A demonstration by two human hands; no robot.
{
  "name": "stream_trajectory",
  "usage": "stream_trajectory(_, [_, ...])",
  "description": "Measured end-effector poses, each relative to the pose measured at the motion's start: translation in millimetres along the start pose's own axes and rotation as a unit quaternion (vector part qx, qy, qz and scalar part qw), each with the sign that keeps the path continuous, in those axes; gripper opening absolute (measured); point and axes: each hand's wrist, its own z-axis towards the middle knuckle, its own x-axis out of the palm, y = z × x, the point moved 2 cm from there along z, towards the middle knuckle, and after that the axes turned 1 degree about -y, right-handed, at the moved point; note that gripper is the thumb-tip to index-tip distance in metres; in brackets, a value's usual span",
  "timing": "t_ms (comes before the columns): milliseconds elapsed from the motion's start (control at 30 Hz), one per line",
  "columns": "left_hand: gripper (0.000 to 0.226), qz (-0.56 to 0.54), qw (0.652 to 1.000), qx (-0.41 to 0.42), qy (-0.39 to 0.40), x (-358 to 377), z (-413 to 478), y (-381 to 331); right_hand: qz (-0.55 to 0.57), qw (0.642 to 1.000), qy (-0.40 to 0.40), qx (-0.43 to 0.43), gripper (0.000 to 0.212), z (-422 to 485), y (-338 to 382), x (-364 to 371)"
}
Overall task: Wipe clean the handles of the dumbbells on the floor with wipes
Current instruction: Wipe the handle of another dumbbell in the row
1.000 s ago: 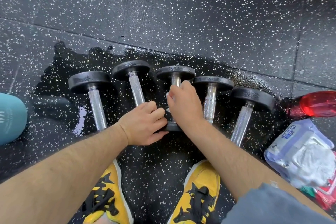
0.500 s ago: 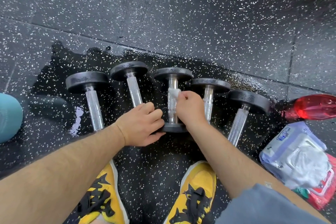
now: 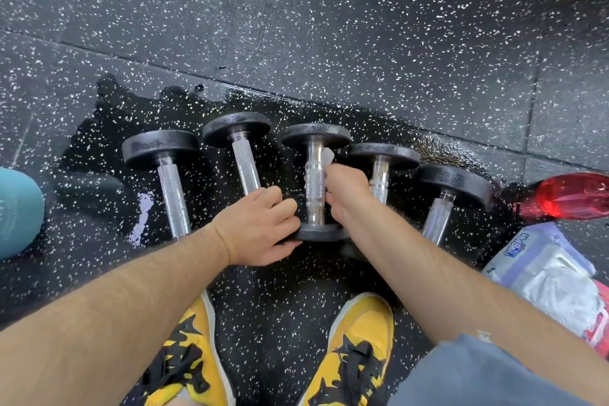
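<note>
While the left hand (image 3: 260, 227) grips the near plate (image 3: 318, 235) of the middle dumbbell (image 3: 313, 209), judged heavy and rigid, between both hands, the right hand (image 3: 346, 194) seemingly pinches a soft wipe (image 3: 328, 156) against its knurled, grippy handle (image 3: 315, 181).

Even daylight; sharp; bowed edges

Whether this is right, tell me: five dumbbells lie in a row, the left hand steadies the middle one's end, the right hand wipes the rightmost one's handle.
No: the head view shows the right hand holding the wipe at the handle of the middle dumbbell, the one the left hand steadies. The rest stands.
</note>
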Motion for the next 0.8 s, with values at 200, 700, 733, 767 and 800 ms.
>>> stream_trajectory(200, [0.036,0.003,1.0,0.003,0.0,-0.1,-0.4,0.1,0.072,0.997,0.01,-0.01,0.015,2.5,0.3,-2.1])
stream_trajectory(700, [0.039,-0.003,1.0,0.002,0.005,2.5,-0.2,1.2,-0.291,0.854,-0.087,-0.422,0.016,-13.7,3.9,3.9])
stream_trajectory(733, [0.039,-0.002,1.0,0.001,0.005,2.4,0.0,1.5,-0.333,0.821,-0.105,-0.451,0.018,-14.4,3.8,5.7])
stream_trajectory(767, [0.039,0.0,1.0,0.001,0.005,2.2,-0.2,1.6,-0.376,0.777,-0.126,-0.488,0.021,-15.5,3.4,7.6])
stream_trajectory(800, [0.039,0.002,1.0,0.001,0.005,2.1,-0.1,1.5,-0.411,0.737,-0.142,-0.518,0.021,-16.7,3.4,9.5])
